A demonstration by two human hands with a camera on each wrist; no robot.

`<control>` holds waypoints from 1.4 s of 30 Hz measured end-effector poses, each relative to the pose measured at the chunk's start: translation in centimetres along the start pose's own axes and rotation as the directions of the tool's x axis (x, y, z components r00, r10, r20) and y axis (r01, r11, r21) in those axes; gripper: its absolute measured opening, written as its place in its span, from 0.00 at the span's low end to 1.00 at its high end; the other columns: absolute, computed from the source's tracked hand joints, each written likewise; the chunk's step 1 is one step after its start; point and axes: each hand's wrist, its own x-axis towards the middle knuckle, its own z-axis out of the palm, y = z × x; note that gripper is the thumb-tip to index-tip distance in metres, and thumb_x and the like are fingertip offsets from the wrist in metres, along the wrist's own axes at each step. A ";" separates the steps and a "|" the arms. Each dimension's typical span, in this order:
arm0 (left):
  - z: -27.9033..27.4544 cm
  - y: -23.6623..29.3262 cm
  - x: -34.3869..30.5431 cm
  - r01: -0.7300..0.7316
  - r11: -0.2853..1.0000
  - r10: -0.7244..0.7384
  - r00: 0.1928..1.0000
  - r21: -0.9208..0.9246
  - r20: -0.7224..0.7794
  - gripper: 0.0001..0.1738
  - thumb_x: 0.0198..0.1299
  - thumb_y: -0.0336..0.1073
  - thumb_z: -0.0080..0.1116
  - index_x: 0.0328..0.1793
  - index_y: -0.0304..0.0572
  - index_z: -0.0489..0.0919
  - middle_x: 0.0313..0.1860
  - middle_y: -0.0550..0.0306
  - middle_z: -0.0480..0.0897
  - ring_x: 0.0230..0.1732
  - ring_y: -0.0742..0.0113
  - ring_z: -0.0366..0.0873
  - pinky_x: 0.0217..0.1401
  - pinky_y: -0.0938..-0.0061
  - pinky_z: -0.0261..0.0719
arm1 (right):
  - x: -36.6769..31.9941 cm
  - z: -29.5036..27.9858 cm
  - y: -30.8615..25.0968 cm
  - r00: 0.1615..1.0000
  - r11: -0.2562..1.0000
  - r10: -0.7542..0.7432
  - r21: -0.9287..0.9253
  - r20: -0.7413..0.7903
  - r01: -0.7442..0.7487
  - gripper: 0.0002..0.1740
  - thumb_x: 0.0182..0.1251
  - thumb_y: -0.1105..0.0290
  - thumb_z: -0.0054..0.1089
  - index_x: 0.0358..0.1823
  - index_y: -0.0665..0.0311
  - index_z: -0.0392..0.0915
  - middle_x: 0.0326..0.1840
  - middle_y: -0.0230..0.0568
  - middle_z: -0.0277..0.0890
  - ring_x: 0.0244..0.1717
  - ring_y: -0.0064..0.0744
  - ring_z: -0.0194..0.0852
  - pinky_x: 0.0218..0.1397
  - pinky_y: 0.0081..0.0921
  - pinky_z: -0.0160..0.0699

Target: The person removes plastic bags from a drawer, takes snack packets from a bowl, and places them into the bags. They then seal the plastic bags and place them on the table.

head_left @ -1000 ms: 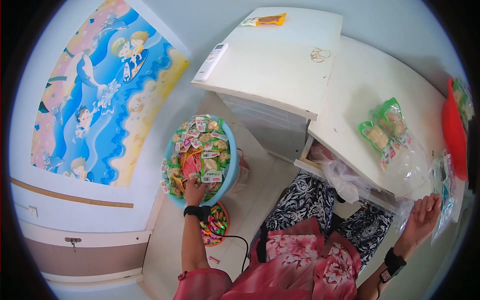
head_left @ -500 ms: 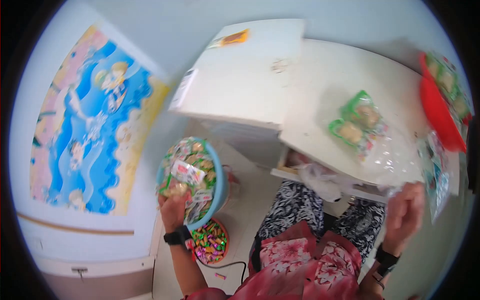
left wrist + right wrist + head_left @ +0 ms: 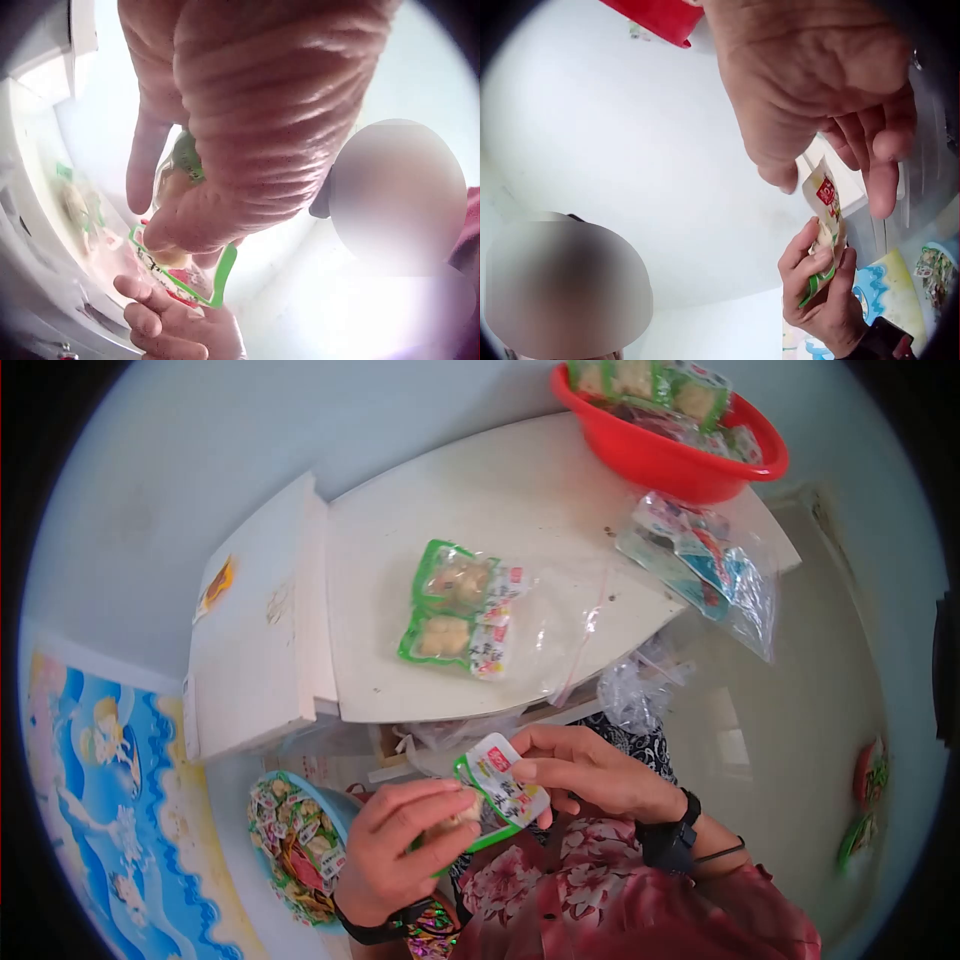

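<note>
Green-edged plastic snack packet (image 3: pixel 503 788), in front of white table (image 3: pixel 385 570).
Your left hand (image 3: pixel 395 850) and right hand (image 3: pixel 585 768) pinch it; likely light, slick: hold sealed edges.

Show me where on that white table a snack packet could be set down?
Bare tabletop lies left of the two green packets, up to the white cabinet top, and beyond them toward the red basin. The right end is crowded: a filled clear bag sits beside that basin.
</note>
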 end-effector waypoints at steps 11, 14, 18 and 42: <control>4.5 1.1 0.7 0.398 0.886 -0.452 0.853 -0.237 -0.261 0.29 0.65 0.24 0.58 0.75 0.34 0.74 0.69 0.39 0.78 0.68 0.48 0.79 0.64 0.60 0.83 | -2.2 -1.8 0.3 0.980 0.981 -0.143 0.108 -0.139 0.159 0.15 0.83 0.63 0.55 0.58 0.68 0.79 0.37 0.31 0.83 0.27 0.12 0.78 0.25 0.15 0.77; 4.7 1.5 0.7 0.421 0.422 -0.751 0.658 -0.803 -0.050 0.38 0.73 0.34 0.58 0.85 0.30 0.58 0.71 0.39 0.76 0.71 0.52 0.76 0.67 0.61 0.80 | -2.6 -2.3 0.8 0.942 0.967 -0.255 -0.030 -0.217 0.255 0.14 0.84 0.64 0.54 0.57 0.68 0.78 0.36 0.31 0.82 0.27 0.12 0.77 0.25 0.15 0.77; 6.6 0.9 -0.4 0.489 0.245 -0.716 0.674 -0.837 0.184 0.41 0.69 0.34 0.67 0.82 0.29 0.61 0.68 0.43 0.77 0.67 0.56 0.78 0.64 0.62 0.83 | -2.8 -1.9 1.0 0.932 0.963 -0.268 -0.039 -0.244 0.267 0.14 0.84 0.64 0.53 0.57 0.68 0.78 0.35 0.31 0.81 0.25 0.12 0.75 0.25 0.15 0.76; 7.5 0.9 6.1 0.291 0.955 -0.294 0.902 -0.057 -0.318 0.36 0.48 0.38 0.83 0.62 0.32 0.79 0.45 0.51 0.85 0.38 0.56 0.80 0.38 0.64 0.78 | -8.1 -5.6 0.1 0.741 0.941 -0.309 -0.080 -0.596 0.329 0.08 0.74 0.68 0.66 0.47 0.64 0.82 0.35 0.32 0.85 0.27 0.15 0.80 0.21 0.14 0.75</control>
